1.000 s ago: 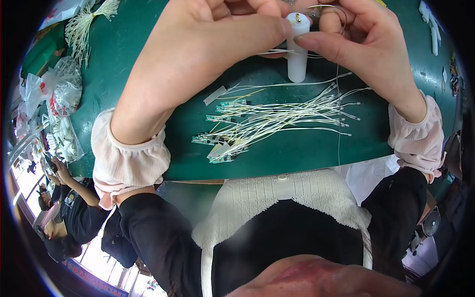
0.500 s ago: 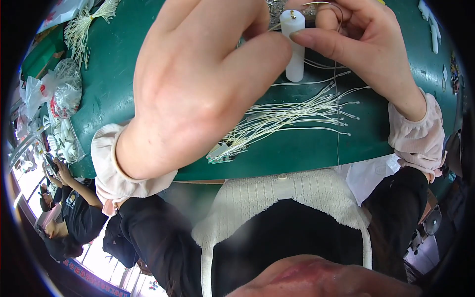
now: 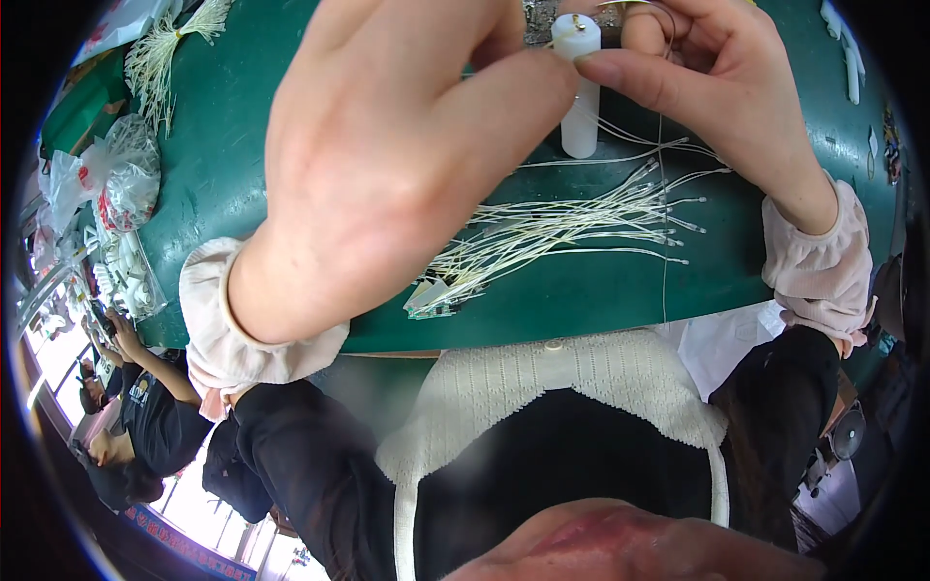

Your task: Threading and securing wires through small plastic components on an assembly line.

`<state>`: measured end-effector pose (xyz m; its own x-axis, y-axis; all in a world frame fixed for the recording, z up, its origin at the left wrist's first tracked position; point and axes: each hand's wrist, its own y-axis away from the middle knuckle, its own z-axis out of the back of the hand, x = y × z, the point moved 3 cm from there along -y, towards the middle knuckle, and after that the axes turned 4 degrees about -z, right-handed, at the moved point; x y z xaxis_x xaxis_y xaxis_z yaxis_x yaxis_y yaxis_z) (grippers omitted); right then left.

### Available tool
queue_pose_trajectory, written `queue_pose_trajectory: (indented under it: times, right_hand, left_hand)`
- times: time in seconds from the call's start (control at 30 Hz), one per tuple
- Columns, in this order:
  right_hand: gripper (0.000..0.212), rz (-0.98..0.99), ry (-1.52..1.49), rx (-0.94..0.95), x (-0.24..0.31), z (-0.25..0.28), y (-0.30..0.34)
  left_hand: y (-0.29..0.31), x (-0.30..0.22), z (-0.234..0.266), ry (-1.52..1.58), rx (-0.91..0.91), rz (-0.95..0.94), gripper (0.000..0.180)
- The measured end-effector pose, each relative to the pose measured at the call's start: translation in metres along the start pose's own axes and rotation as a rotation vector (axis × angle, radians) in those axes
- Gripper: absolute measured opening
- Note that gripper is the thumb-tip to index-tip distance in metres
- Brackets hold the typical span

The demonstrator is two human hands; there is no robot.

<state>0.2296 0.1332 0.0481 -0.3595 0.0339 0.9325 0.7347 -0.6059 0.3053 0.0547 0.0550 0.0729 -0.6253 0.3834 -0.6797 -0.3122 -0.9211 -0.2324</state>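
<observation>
My left hand is closed, its thumb tip overlapping the side of a white cylinder. That cylinder is candle-shaped with a small brass-coloured tip on top. My left fingertips, and whatever they grip, are hidden behind the hand. To the right of the cylinder, my right hand pinches a thin silvery wire that loops above its fingers. My right thumb tip is at the cylinder's upper edge. Below both hands lies a spread bundle of thin white lead wires with small clear tips, joined to small green circuit boards.
A tied bunch of pale wires lies at the far left of the green table. Clear plastic bags and white plastic parts sit nearer. White tubes lie far right. Another person sits at the lower left.
Both hands have shifted very slightly, the left thumb a little up and right along the cylinder. The cylinder's top has moved slightly right and up. The bundle of lead wires lies where it was.
</observation>
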Motion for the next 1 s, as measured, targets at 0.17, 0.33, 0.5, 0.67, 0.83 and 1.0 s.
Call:
queue_pose_trajectory:
  times: [0.17,0.33,0.5,0.67,0.83,1.0]
  right_hand:
    - [0.029,0.008,0.008,0.013,0.002,0.002,0.001]
    - [0.03,-0.021,-0.078,0.066,0.002,0.006,0.001]
    - [0.033,-0.093,-0.07,0.071,0.002,0.007,0.001]
    - [0.037,-0.157,-0.102,0.087,0.003,0.009,0.002]
    - [0.036,-0.152,-0.117,0.117,0.005,0.007,-0.001]
    - [0.039,-0.101,-0.215,0.115,-0.001,0.009,0.001]
  left_hand:
    - [0.001,-0.002,0.003,-0.012,0.005,0.028,0.021]
    - [0.004,-0.001,0.006,-0.011,0.009,0.051,0.022]
    - [0.009,0.029,-0.003,0.483,-0.146,0.253,0.014]
    - [0.006,0.054,-0.021,0.887,-0.009,0.776,0.012]
    - [-0.003,0.095,-0.051,1.28,0.221,-0.612,0.006]
    - [0.014,0.048,-0.035,1.497,0.046,0.586,0.005]
